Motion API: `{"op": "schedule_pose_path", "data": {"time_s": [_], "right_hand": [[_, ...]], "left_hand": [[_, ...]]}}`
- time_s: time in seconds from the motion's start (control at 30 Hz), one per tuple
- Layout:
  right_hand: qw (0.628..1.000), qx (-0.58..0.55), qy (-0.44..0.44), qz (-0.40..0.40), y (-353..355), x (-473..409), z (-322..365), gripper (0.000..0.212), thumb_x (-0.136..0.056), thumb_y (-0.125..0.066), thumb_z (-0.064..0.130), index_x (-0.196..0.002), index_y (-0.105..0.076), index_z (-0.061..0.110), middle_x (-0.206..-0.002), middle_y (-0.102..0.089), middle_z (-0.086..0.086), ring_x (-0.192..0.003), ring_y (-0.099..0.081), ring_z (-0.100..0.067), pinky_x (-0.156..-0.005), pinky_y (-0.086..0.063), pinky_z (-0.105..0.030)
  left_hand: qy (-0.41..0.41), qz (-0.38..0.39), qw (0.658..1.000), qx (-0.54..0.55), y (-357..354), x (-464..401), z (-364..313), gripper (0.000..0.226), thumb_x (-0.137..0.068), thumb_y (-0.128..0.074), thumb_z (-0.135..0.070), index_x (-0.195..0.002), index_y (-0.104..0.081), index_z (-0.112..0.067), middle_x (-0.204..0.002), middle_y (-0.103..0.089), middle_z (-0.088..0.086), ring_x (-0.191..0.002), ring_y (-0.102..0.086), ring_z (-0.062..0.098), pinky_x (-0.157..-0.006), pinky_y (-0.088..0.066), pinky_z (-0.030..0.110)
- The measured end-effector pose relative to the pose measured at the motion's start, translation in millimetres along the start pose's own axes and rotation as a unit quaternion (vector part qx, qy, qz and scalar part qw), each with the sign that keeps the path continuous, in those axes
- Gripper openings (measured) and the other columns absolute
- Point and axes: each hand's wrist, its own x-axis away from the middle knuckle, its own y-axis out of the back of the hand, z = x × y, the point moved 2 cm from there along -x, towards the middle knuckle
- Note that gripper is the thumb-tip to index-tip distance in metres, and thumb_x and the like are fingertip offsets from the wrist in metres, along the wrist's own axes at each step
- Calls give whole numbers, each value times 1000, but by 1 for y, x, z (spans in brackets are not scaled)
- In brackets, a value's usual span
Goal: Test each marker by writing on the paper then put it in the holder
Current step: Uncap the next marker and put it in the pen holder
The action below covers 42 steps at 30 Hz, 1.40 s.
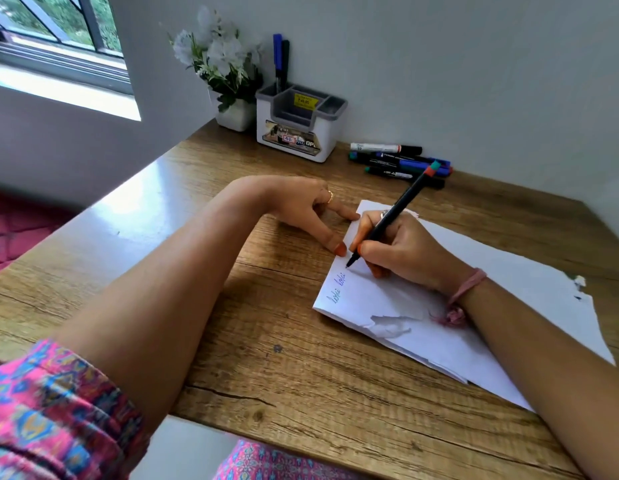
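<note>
Currently testing: right hand [398,251] is gripping a marker [387,223], tip touching paper [509,306] at frame centre; left hand [311,209], fingers straight, is pressing the paper's edge. Next, likely: carrying it to the holder [297,133], upper centre.

The lower barrels of the two markers [281,60] standing in the holder [298,123] are hidden by its wall, and the print on its labels is too small to be read. The paper [502,299] is partly covered by the right hand [401,249] and forearm, and the blue words written near its left edge cannot be made out. In the heap of markers [401,162] the lower ones are overlapped, so their count cannot be told.
</note>
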Motion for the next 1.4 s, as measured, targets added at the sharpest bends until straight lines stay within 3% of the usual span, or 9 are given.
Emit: {"op": "schedule_pose_path", "data": {"time_s": [0.13,0.23,0.37,0.63,0.77,0.83,1.0,1.3,1.4], "right_hand": [[1000,-6,-1,17,1,1,0,25,-83,-49,-14,-71,-54,8,-51,-61,14,-43,-50,-2,-46,-43,-15],[1000,2,6,25,-2,1,2,15,-79,-52,-7,-72,-56,6,-51,-62,15,-43,-50,-1,-46,-43,-15],[1000,6,8,27,-3,1,1,6,-72,-52,2,-74,-56,5,-53,-62,14,-44,-50,-1,-47,-43,-15],[1000,11,9,12,-1,-4,-6,12,-72,-57,7,-79,-59,-3,-65,-56,-22,-49,-51,-8,-49,-43,-18],[1000,15,7,7,0,-4,-6,14,-70,-56,8,-77,-57,-5,-70,-53,-31,-51,-49,-12,-49,-42,-19],[1000,21,6,-2,-1,-4,-6,11,-70,-55,7,-75,-58,-2,-67,-53,-28,-51,-49,-10,-49,-42,-19],[1000,24,12,-5,0,-3,-6,6,-70,-55,5,-74,-58,1,-53,-54,7,-48,-48,-4,-48,-41,-15],[1000,14,6,-17,0,-5,-7,7,-71,-55,8,-75,-58,3,-65,-54,-17,-49,-49,-7,-49,-41,-18],[1000,18,5,-12,0,-6,-7,12,-71,-56,8,-77,-57,-2,-61,-55,-8,-49,-48,-6,-50,-41,-18]], "left_hand": [[3,-3,1000,14,1,0,-1,82,-54,-61,-74,-130,-38,-55,-96,-41,-12,-87,-43,9,-72,-36,27],[1,-9,1000,21,2,1,-3,76,-63,-67,-64,-132,-40,-49,-102,-49,0,-87,-47,11,-73,-39,25],[1,-7,1000,25,2,1,-4,76,-61,-67,-65,-130,-41,-49,-108,-52,5,-93,-49,17,-78,-40,27],[4,-8,1000,14,1,0,-2,69,-65,-62,-66,-129,-40,-53,-107,-46,-1,-97,-46,17,-76,-39,27],[-2,-12,1000,15,1,-3,-1,62,-72,-61,-64,-130,-40,-53,-100,-45,-4,-89,-46,13,-72,-38,26],[-2,-16,1000,14,0,-3,0,61,-72,-62,-64,-128,-41,-54,-93,-41,-13,-84,-42,6,-68,-34,26],[-2,-15,1000,10,0,-4,-1,60,-71,-62,-64,-126,-40,-56,-90,-35,-21,-80,-38,2,-68,-32,26],[4,-10,1000,13,1,-3,-2,62,-71,-62,-63,-129,-41,-53,-99,-41,-10,-94,-42,12,-73,-34,28],[5,-10,1000,15,1,-3,-2,63,-69,-63,-64,-128,-41,-54,-95,-40,-15,-88,-42,8,-69,-33,25]]}}
